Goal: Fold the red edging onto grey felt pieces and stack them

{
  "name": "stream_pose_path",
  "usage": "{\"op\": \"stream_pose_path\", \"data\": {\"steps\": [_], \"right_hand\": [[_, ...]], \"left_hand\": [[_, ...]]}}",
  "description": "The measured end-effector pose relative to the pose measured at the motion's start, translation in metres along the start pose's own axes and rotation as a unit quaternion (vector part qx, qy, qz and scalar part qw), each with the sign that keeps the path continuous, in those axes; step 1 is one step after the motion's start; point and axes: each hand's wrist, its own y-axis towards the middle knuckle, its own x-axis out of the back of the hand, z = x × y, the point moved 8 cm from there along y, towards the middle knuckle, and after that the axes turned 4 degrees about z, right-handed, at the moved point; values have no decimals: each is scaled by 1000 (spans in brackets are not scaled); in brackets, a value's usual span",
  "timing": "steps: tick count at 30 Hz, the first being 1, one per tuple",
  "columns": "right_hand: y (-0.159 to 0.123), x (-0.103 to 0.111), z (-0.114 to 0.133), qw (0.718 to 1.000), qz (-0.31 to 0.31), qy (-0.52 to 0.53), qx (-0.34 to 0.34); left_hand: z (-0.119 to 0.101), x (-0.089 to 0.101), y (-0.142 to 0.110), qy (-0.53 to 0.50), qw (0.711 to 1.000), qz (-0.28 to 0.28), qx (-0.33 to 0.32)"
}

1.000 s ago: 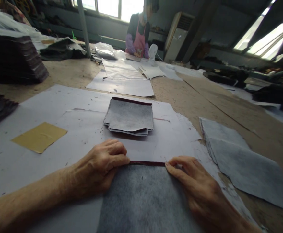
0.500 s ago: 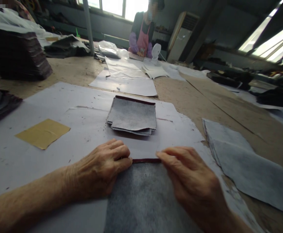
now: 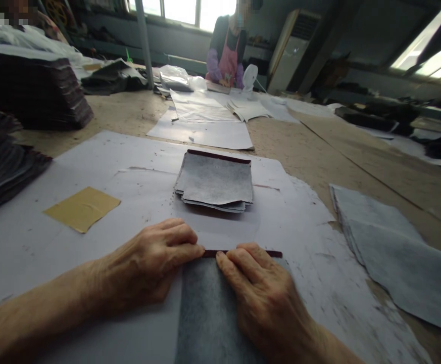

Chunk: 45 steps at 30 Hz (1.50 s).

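Note:
A grey-backed sheet (image 3: 210, 308) lies in front of me, its far edge turned over into a narrow dark maroon strip. My left hand (image 3: 154, 263) is closed, thumb and fingertips gripping the strip's left end. My right hand (image 3: 263, 290) has its fingers bunched together, with the tips pressed on the strip near its middle; its palm side is hidden. The strip's right end shows beyond my right knuckles. Just past my hands sits a small stack of similar grey pieces (image 3: 216, 179), the top one also edged in maroon.
White paper (image 3: 144, 146) covers the table (image 3: 319, 156) beneath my work. A tan square (image 3: 84, 208) lies left, grey sheets (image 3: 390, 247) right. Tall dark stacks (image 3: 27, 86) stand at far left. Across the table, a person in a pink apron (image 3: 228, 58) works.
My right hand has moved left along the folded strip, uncovering its right end. The left hand keeps its hold at the left end. The view has shifted slightly.

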Motion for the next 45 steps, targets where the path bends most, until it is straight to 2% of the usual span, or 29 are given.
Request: {"op": "stream_pose_path", "data": {"steps": [3, 8, 17, 20, 23, 26, 28, 30, 32, 37, 45], "right_hand": [[1, 0, 1, 1000, -6, -2, 6], [0, 1, 0, 1000, -4, -20, 7], [18, -6, 13, 990, 82, -86, 71], [24, -7, 13, 994, 54, -56, 78], [22, -11, 7, 997, 42, 6, 69], [18, -14, 3, 997, 47, 19, 63], [17, -14, 1, 997, 45, 24, 65], [17, -12, 0, 996, 41, 35, 65], [18, -12, -2, 996, 41, 49, 60], [20, -16, -8, 995, 66, 66, 39], [20, -18, -7, 995, 73, 52, 41]], "left_hand": [[1, 0, -3, -6, 1000, 10, 8], [-2, 1, -4, 0, 1000, -10, 9], [-6, -2, -6, 9, 1000, -17, -10], [-3, -4, -7, 14, 1000, -4, -6], [2, 4, -8, 7, 1000, -10, 8], [6, 19, -10, -37, 998, -34, 34], [6, 20, -10, -62, 997, 4, 48], [2, 11, -10, -61, 993, 81, 53], [0, 3, -11, -44, 988, 135, 55], [2, -1, -12, -32, 985, 162, 53], [2, -4, -13, -21, 982, 182, 44]]}}
